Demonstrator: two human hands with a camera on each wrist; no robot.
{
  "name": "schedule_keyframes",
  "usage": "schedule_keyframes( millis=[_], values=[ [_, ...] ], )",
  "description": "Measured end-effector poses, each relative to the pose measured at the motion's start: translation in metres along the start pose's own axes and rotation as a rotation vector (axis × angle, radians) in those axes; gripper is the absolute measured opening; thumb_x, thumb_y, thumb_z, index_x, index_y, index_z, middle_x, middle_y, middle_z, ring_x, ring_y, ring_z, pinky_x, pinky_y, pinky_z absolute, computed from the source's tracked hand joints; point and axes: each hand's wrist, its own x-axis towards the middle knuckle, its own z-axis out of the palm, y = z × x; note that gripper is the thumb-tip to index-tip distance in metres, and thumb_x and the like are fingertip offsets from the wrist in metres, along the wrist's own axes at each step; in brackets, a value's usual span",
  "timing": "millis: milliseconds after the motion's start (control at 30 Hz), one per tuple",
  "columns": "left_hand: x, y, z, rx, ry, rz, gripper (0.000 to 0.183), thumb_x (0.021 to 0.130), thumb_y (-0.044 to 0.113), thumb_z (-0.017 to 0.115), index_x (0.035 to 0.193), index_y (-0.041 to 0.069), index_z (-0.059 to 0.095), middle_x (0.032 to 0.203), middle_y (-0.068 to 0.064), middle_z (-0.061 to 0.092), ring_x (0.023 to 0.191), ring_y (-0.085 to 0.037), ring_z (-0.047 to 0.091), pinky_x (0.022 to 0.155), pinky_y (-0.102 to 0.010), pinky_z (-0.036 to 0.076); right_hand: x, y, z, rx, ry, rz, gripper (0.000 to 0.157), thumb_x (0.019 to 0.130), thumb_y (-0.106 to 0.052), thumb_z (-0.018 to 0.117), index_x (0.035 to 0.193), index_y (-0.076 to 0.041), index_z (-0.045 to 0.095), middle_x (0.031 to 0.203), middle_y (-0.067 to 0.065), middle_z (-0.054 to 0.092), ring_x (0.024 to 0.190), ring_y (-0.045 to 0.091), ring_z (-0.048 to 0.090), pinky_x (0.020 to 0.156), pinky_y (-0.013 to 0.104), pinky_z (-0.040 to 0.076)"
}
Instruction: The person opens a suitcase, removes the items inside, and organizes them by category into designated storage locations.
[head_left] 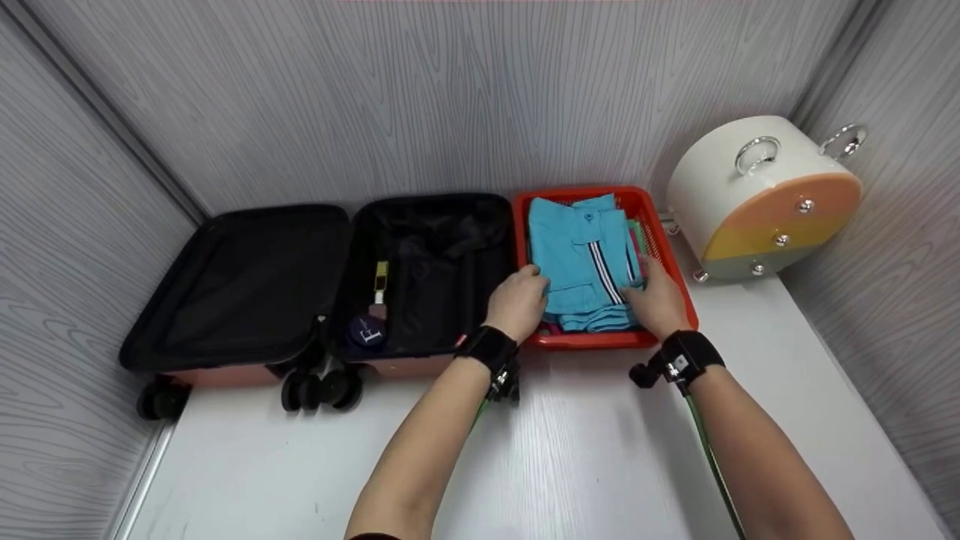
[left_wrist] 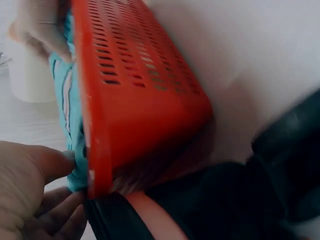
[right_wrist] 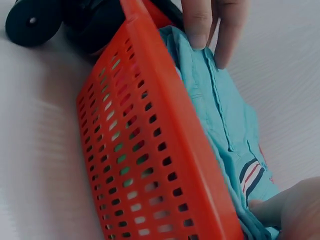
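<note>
Folded light-blue pants (head_left: pixel 566 251) with a button and dark-and-white side stripes lie on top of other clothes in a red plastic basket (head_left: pixel 600 342). My left hand (head_left: pixel 517 301) grips their near left edge at the basket's rim. In the left wrist view its thumb (left_wrist: pixel 55 162) presses on the blue cloth, with the fingers curled on the far side. My right hand (head_left: pixel 658 301) holds the right edge, thumb on top near the stripe and fingertips hidden in the basket. Green and pink cloth shows beside the pants.
Left of the basket lies an open black-lined suitcase (head_left: pixel 435 300) with pink shell and black wheels. Inside it are a yellow-ended strap (head_left: pixel 381 277) and a round dark-blue item (head_left: pixel 366 331). A rounded white cabinet (head_left: pixel 735 165) with coloured drawers stands at the right, before grey walls.
</note>
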Motion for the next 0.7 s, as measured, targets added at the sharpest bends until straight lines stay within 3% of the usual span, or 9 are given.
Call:
schedule_keyframes(
  millis=[100,300,500,700],
  values=[
    [0.001,0.0,0.001,0.126,-0.003,0.048,0.018,0.102,0.012,0.062,0.105,0.013,0.08,0.126,-0.006,0.068,0.115,-0.025,0.063,0.092,-0.037,0.055,0.002,0.0,-0.001,-0.038,-0.04,-0.016,0.064,0.102,-0.012,0.061,0.16,-0.007,0.034,0.153,0.025,0.044,0.129,0.041,0.047,0.104,0.056,0.041],
    [0.005,0.003,0.005,0.3,-0.067,0.101,0.02,0.099,0.006,0.064,0.096,0.015,0.081,0.11,-0.003,0.073,0.12,-0.025,0.059,0.093,-0.035,0.054,0.009,0.003,-0.003,-0.121,-0.125,-0.006,0.059,0.101,-0.009,0.061,0.155,0.002,0.039,0.155,0.027,0.042,0.139,0.043,0.041,0.11,0.057,0.038],
    [-0.002,0.005,0.003,0.329,-0.153,0.129,0.024,0.104,0.013,0.059,0.123,0.01,0.074,0.132,-0.009,0.066,0.139,-0.028,0.047,0.112,-0.034,0.041,0.006,0.003,-0.002,-0.18,-0.127,0.012,0.057,0.102,-0.011,0.059,0.155,0.001,0.041,0.154,0.026,0.043,0.142,0.043,0.038,0.114,0.058,0.033],
    [-0.026,0.003,-0.004,0.276,-0.189,0.177,0.046,0.11,0.032,0.049,0.145,0.004,0.057,0.152,-0.014,0.05,0.146,-0.027,0.039,0.121,-0.032,0.024,-0.014,0.009,-0.001,-0.319,-0.069,-0.1,0.053,0.104,-0.019,0.059,0.153,-0.004,0.047,0.148,0.024,0.052,0.134,0.044,0.048,0.106,0.062,0.04]
  ],
)
